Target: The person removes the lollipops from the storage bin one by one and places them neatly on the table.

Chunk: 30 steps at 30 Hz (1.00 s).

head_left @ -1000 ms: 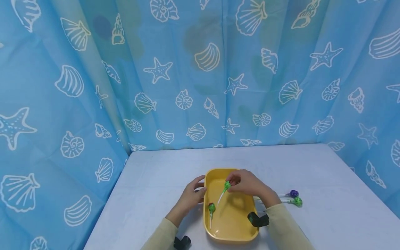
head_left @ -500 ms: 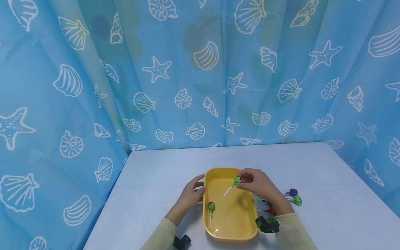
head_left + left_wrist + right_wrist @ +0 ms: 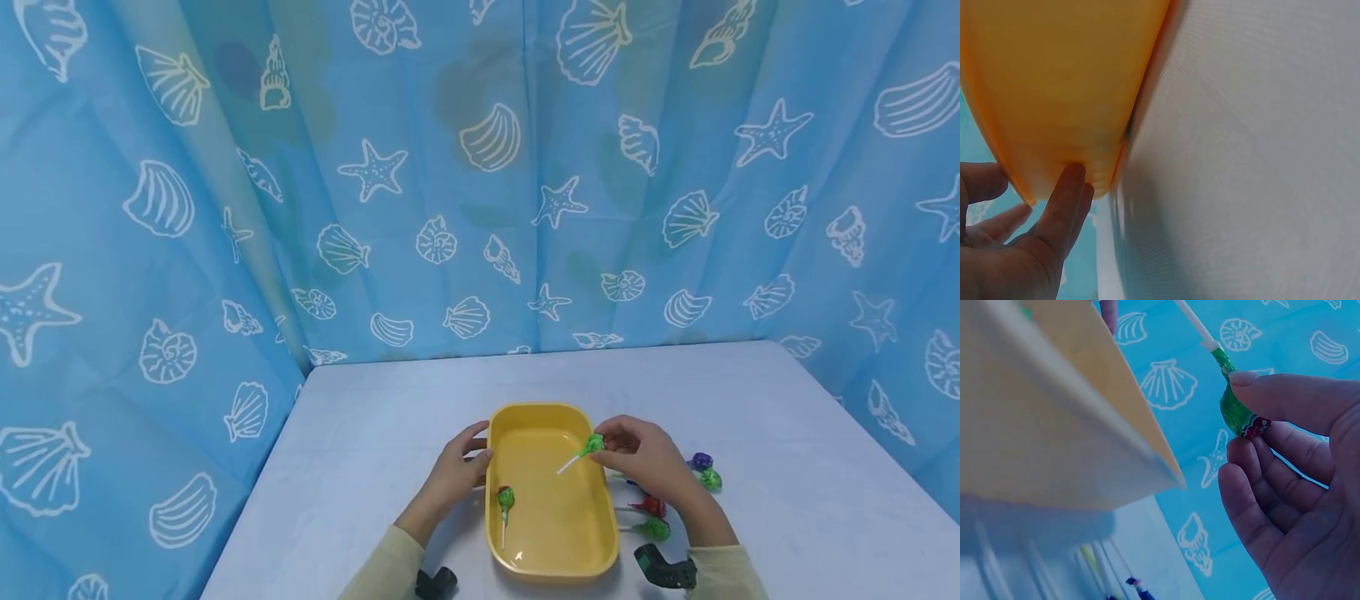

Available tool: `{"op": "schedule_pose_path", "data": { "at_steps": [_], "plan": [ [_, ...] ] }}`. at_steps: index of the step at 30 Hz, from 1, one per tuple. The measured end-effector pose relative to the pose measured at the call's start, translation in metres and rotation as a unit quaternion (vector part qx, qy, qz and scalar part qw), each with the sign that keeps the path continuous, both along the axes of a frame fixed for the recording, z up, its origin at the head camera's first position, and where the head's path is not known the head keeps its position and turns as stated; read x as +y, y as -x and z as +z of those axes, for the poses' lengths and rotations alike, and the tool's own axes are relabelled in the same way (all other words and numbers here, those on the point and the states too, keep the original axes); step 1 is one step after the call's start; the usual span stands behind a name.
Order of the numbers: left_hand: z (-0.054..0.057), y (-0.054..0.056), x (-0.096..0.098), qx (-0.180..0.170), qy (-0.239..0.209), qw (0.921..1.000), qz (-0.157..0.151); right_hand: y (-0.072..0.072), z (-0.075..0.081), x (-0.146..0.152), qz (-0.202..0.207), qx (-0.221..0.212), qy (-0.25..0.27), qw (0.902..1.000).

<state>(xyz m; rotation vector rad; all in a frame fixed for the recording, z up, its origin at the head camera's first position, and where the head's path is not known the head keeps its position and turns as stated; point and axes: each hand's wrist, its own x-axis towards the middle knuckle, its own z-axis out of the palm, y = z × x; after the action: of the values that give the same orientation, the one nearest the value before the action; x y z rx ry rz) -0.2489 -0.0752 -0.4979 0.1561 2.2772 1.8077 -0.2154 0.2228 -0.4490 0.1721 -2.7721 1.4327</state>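
My right hand pinches a green-wrapped lollipop by its candy head, over the right rim of a yellow tray. Its white stick points down and left over the tray. In the right wrist view the thumb presses on the green wrapper, which has a red patch, with fingertips beneath. Another green lollipop lies inside the tray at the left. My left hand touches the tray's left side; in the left wrist view its nearly straight fingers rest against the outer wall.
Right of the tray, several lollipops lie on the white table: a purple one, a green one, a red one and a nearer green one. A blue shell-patterned curtain surrounds the table.
My right hand has moved right with the lollipop, from over the tray's middle to its right rim. The red and nearer green lollipops have come into view. The left hand stays at the tray.
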Motion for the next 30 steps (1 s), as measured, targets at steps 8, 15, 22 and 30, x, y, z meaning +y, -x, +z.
{"op": "schedule_pose_path", "data": {
  "at_steps": [8, 15, 22, 30],
  "plan": [
    [0.003, -0.002, 0.002, -0.007, 0.014, 0.9999, 0.007, -0.015, -0.003, 0.012, -0.056, 0.006, -0.003, 0.9984],
    [0.006, 0.001, 0.001, -0.002, 0.013, 0.9999, 0.001, -0.023, -0.003, 0.024, -0.093, 0.012, -0.009, 0.9956],
    [0.006, 0.000, 0.001, -0.003, 0.008, 1.0000, 0.000, -0.032, -0.011, 0.034, -0.132, 0.006, -0.012, 0.9912],
    [0.006, -0.002, 0.002, -0.014, 0.014, 0.9998, 0.006, -0.040, -0.022, 0.051, -0.181, -0.011, -0.019, 0.9832]
  ]
}}
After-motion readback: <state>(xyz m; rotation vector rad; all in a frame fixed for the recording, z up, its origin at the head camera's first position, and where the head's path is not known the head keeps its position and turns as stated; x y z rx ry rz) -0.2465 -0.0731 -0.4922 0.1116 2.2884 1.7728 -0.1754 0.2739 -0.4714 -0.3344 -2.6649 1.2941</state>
